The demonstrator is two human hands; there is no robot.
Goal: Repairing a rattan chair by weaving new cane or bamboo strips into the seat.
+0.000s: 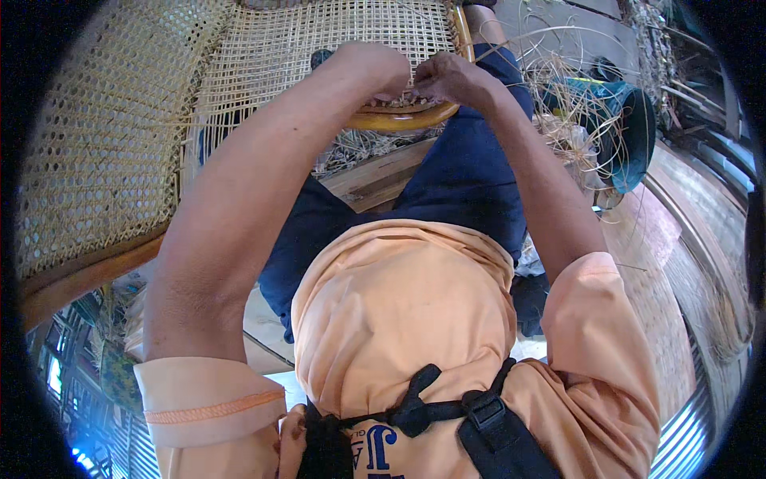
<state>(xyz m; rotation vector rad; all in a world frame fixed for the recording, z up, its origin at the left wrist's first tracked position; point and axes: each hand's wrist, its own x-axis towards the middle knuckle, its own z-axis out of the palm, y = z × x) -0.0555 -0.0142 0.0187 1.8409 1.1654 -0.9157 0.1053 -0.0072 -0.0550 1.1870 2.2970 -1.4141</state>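
A woven cane seat (279,49) in a curved, varnished wooden frame (411,120) lies before me, across my thighs. Over its near edge, just inside the frame, both my hands meet, close together. My left hand (373,70) is bent down at the weave, fingers curled and mostly hidden behind its back. My right hand (459,80) has thumb and fingers pinched together at the same spot, beside the left fingertips. Whatever thin piece they grip is too small to make out. Open, loosely crossed strands show in the seat beyond my hands.
A cane-woven panel (104,136) with a wooden rail (96,275) rises at the left. Right of my leg, a teal bucket (638,140) lies amid tangled loose cane strands (570,80). Fibre scraps and wooden boards (383,172) show below the seat.
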